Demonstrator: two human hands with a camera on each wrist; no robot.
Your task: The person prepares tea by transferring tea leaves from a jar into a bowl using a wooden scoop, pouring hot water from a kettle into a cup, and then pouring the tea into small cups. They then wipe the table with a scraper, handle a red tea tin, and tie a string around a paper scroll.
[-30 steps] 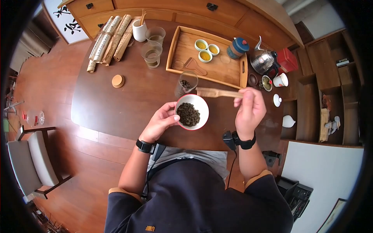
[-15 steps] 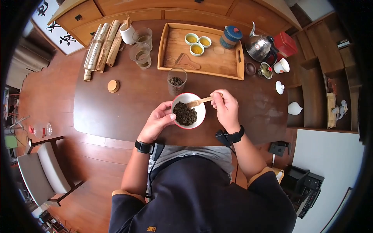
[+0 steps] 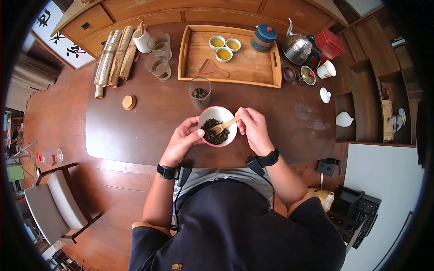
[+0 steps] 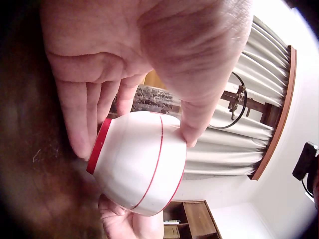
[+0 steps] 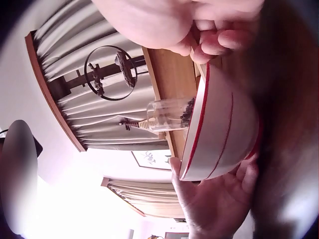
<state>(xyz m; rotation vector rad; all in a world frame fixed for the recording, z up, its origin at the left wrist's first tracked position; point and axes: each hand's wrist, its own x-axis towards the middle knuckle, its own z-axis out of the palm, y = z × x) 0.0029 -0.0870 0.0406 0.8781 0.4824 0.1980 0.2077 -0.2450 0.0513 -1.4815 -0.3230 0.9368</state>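
Note:
A white bowl (image 3: 221, 112) with a red rim holds dark, curled tea leaves (image 3: 220, 139). My left hand (image 3: 181, 142) grips it, thumb at the rim and fingers near the red foot, as the left wrist view shows the bowl (image 4: 134, 159) from outside. Between the thumb and fingers of my right hand (image 3: 256, 130) is pinched a wooden tea scoop (image 3: 229, 122), its tip down among the leaves. In the right wrist view, the right hand's fingers are close above the bowl's rim. A clear glass (image 3: 199, 102) of similar leaves stands just beyond the bowl.
A wooden tray (image 3: 257, 75) at the back carries small cups of yellow tea (image 3: 224, 54) and a blue-lidded jar (image 3: 264, 37). Right of it stands a metal kettle (image 3: 298, 49). At left are a round wooden lid (image 3: 129, 102), glasses (image 3: 158, 65) and bamboo-slip rolls (image 3: 108, 58).
My right hand has come left with the scoop, from beside the bowl into the leaves, and the tip now lies deeper in them. My left hand keeps holding the bowl.

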